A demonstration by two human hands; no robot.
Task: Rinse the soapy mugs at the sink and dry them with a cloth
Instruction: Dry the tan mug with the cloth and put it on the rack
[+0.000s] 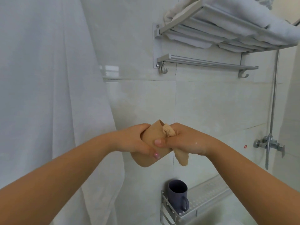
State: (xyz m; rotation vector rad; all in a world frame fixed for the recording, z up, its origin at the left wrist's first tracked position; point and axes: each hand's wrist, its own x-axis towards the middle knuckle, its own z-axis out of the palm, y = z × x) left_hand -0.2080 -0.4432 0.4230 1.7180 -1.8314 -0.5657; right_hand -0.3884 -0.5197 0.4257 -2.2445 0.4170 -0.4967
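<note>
Left hand (134, 140) grips tan mug (151, 148), tilted; right hand (186, 140) pinches beige cloth (168, 132) stuffed into its mouth. Purple mug (177, 195) upright on wall shelf (211, 197) below.

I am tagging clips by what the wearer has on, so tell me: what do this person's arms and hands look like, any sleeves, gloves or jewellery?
Both forearms are bare as far as the frame shows: no sleeves, gloves, watch, bracelets or rings visible. The left hand has glossy pale pink polish on its thumbnails' visible nail, with a small glittery spot. The right hand looks wet, with a shiny droplet on its back.
</note>
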